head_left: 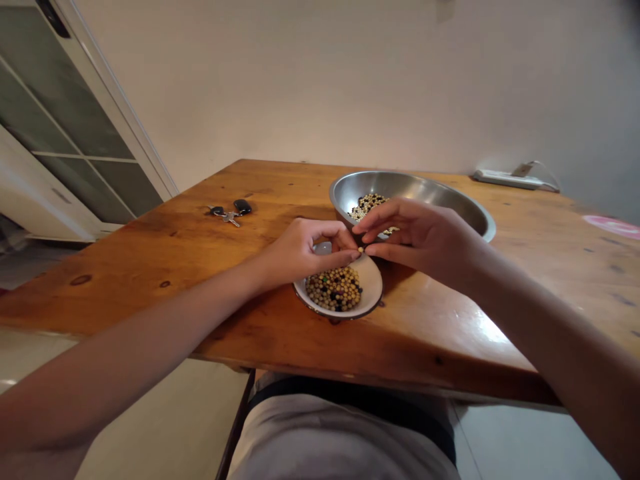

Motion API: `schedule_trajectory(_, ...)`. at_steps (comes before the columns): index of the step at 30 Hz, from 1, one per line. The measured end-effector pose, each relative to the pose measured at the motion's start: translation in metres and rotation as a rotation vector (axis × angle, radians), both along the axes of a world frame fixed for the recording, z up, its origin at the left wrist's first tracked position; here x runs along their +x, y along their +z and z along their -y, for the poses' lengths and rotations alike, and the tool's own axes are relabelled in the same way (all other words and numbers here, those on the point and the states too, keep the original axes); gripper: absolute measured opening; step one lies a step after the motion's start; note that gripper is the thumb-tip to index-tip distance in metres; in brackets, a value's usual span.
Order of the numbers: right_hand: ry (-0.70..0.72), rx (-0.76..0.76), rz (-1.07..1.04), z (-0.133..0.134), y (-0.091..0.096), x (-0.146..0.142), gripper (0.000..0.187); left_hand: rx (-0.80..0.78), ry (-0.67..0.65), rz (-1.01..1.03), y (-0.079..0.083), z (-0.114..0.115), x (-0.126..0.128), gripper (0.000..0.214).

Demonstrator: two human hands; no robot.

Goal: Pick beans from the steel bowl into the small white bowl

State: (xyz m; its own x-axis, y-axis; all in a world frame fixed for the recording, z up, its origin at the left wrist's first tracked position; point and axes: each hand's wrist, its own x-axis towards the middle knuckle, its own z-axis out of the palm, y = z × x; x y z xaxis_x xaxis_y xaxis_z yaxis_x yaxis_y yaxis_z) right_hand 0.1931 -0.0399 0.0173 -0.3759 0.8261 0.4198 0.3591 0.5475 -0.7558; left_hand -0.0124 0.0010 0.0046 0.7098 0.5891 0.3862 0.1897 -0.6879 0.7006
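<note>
My left hand (324,250) is held over the white bowl (373,283), thumb and forefinger brought together in a pinch. From the other side, my right hand (420,233) reaches in with its fingers bent and its thumb tip close to the left fingertips. A tiny pale yellow bean (361,249) shows between the fingertips of both hands. Inside the dark-rimmed bowl lie many small round yellow and dark beans (334,290). Behind my right hand stands a wide steel basin (450,200) with more pale and dark beans (369,204) in it, partly hidden by that hand.
Everything stands on a wooden table (150,267). A bunch of keys (231,215) lies on its left part. A white power strip (507,179) with a plug and cable sits at the back right, by the wall. A pink-and-white round patch (615,225) is at the right edge.
</note>
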Motion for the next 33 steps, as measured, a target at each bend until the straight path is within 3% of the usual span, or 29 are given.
schedule_trajectory(8, -0.028, 0.053, 0.107, -0.001, 0.003, 0.001, 0.009, 0.009, 0.019, -0.014, -0.002, -0.002, 0.001, 0.021)
schedule_trajectory(19, -0.008, 0.044, 0.083, -0.001, 0.003, 0.000, 0.006, 0.008, -0.009, -0.032, 0.002, 0.001, 0.000, 0.021)
schedule_trajectory(27, -0.011, 0.075, 0.108, 0.000, 0.001, 0.000, 0.009, 0.062, -0.004, -0.015, -0.004, -0.005, 0.001, 0.021)
schedule_trajectory(30, -0.151, 0.199, 0.145, 0.002, 0.003, 0.000, 0.015, 0.065, -0.003, -0.028, -0.003, -0.005, 0.000, 0.022)
schedule_trajectory(33, -0.432, 0.406, 0.335, -0.002, 0.010, 0.008, 0.025, 0.066, -0.002, -0.017, -0.002, -0.003, 0.000, 0.021)
